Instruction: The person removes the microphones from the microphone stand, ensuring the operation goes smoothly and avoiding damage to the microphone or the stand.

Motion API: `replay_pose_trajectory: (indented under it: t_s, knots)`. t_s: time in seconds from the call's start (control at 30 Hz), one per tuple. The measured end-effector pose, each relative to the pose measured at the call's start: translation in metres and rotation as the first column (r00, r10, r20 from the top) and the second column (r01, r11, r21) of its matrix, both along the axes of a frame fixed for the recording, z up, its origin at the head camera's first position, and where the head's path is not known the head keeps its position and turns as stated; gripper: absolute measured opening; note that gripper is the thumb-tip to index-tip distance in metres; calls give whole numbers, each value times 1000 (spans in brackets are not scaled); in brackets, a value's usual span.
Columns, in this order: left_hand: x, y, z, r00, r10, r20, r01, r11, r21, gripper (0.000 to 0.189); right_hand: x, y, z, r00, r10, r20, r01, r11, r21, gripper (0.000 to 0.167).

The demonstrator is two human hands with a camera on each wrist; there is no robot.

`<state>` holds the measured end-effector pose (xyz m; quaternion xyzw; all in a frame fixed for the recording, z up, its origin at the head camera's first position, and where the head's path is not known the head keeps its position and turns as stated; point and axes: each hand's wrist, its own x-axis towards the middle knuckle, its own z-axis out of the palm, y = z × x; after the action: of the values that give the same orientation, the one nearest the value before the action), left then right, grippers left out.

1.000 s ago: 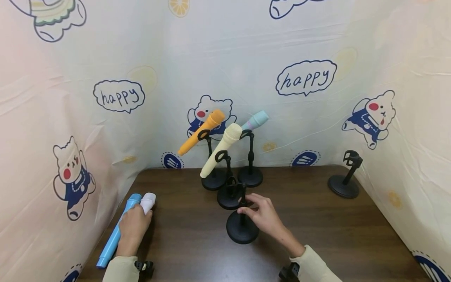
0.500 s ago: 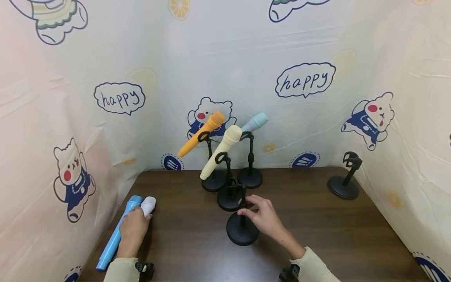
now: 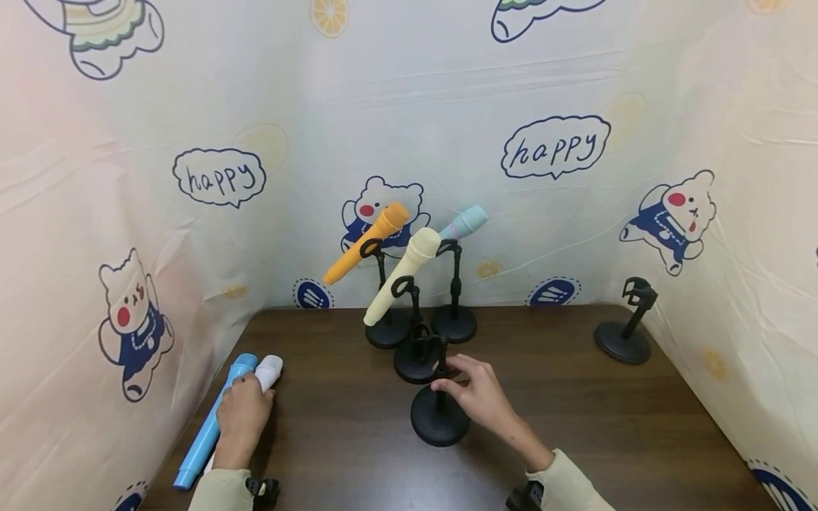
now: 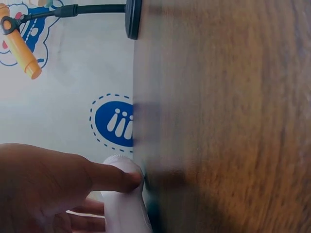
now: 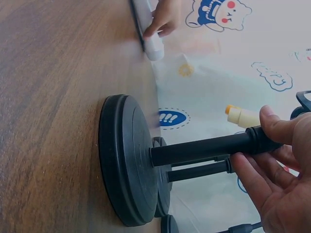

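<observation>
At the table's left, my left hand [image 3: 244, 415] grips a white microphone [image 3: 269, 369], thumb on one side and fingers round the other in the left wrist view. A blue microphone [image 3: 214, 426] lies right beside it. My right hand [image 3: 479, 390] holds the pole of the nearest black microphone stand [image 3: 439, 419] between thumb and fingers. In the right wrist view, this stand's round base [image 5: 126, 160] is on the table and the grip is high on the pole [image 5: 199, 148]. The head view shows no microphone in this stand's clip.
Behind it, black stands carry a cream microphone [image 3: 405, 273], an orange microphone [image 3: 367, 241] and a light-blue microphone [image 3: 465, 221]. Another stand [image 3: 626, 330], its clip without a microphone, is at the back right. A printed curtain [image 3: 447, 128] encloses the brown table [image 3: 575, 426].
The white microphone's lower end now shows beside the blue one, near my left wrist. My right hand stays on the stand's pole. The head view has tilted slightly.
</observation>
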<state>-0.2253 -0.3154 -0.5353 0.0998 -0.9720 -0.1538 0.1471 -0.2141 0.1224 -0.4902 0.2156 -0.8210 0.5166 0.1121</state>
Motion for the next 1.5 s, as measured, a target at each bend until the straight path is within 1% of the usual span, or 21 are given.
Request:
replay_pose_trajectory:
  t_s: [0.13,0.27,0.4,0.5,0.63,0.7,0.77,0.83,0.97,1.03,1.1,1.17,1.23,1.3,1.4,1.43,1.5]
  knots:
    - [1,0,-1,998,-13,-65,11,1000,-28,39,0,0,0,1000,-6,13,5,1000,9,18]
    - [2,1,-1,993,-9,-116,4,999,-41,34,1,0,1,1000,0,20,0,1000,14,18]
    - [3,2,-2,981,-6,-192,-5,999,-54,32,1,0,1,1000,4,26,-4,1000,10,18]
    - [3,3,1,974,-11,-225,-4,998,-65,33,2,0,1,1000,0,26,-1,1000,12,18]
    - [2,9,11,969,-30,-244,11,997,-79,35,2,0,1,1000,-5,27,4,1000,13,18]
    - [2,16,17,963,-40,-265,19,997,-81,34,2,0,1,1000,-5,25,5,1000,12,18]
    - [2,23,23,961,-56,-272,37,997,-74,32,1,0,1,1000,-5,21,5,1000,11,18]
    - [2,31,29,963,-65,-261,53,997,-53,31,1,0,0,1000,-3,18,3,1000,10,18]
    - [0,50,42,973,-90,-212,91,996,-1,32,1,0,0,1000,1,13,-1,1000,5,18]
    - [-2,60,49,973,-109,-203,116,993,23,31,1,0,0,1000,0,13,0,1000,3,18]
    - [-4,73,56,969,-131,-210,144,988,48,29,1,0,0,1000,-2,13,2,1000,1,18]
    - [-6,86,63,959,-161,-234,183,980,75,24,1,-1,0,1000,-6,15,6,1000,1,18]
    - [-6,100,71,945,-192,-266,222,971,87,20,1,-1,1,1000,-10,14,10,1000,4,18]
    - [-5,116,79,927,-229,-297,267,959,95,17,1,-1,1,1000,-13,15,13,1000,6,18]
    - [-4,138,92,893,-288,-346,345,931,115,14,2,-1,1,1000,-15,13,15,1000,6,19]
    - [-3,145,95,878,-310,-365,377,917,130,13,2,-1,1,1000,-17,13,16,1000,8,19]
    - [-3,159,102,847,-352,-399,444,880,166,13,2,-1,1,1000,-17,13,17,1000,5,20]
